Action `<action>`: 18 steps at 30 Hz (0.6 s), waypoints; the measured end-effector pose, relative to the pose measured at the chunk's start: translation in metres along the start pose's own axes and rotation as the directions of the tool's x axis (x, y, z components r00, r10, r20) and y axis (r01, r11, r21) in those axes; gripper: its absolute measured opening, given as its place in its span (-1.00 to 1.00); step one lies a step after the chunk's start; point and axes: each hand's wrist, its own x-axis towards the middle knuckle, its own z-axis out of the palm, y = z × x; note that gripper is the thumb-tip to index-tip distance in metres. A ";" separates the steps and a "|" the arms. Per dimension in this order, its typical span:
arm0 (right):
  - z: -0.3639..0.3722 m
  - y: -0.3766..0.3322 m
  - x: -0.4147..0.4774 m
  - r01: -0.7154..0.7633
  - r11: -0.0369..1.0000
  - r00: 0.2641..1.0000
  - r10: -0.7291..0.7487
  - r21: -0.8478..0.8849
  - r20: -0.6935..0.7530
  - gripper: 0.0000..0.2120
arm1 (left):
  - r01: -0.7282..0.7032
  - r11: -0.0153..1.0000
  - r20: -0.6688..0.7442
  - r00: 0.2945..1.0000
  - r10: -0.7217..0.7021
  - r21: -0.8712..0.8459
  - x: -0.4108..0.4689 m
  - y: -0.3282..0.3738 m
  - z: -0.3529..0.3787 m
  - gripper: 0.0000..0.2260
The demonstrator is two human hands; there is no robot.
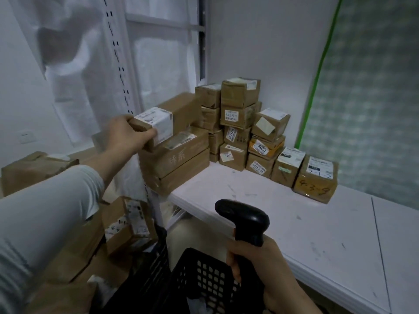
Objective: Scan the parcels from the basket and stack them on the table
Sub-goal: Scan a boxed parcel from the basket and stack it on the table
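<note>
Gripping the end of a long cardboard parcel (174, 116), the person's left hand (127, 135) holds it on a stack of boxes (179, 164) at the left edge of the white table (317, 234); the right hand (260, 261) clasps a black scanner (242, 214) above the black basket (204, 275)

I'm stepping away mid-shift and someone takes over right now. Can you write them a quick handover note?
Left hand grips a long parcel by its end, at the top of the left stack on the table.
Right hand holds the scanner above the basket.
Done: many parcels stacked on the table by the wall.
Left: let go of this parcel, then scan whatever the basket holds; its inside is too dark to tell. More boxes lie left of the basket.
</note>
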 end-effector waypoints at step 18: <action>-0.009 0.022 0.030 -0.127 0.990 0.990 0.130 -0.055 0.054 -0.79 | -0.465 0.729 0.277 0.885 0.374 0.503 0.021 -0.051 0.044 -0.23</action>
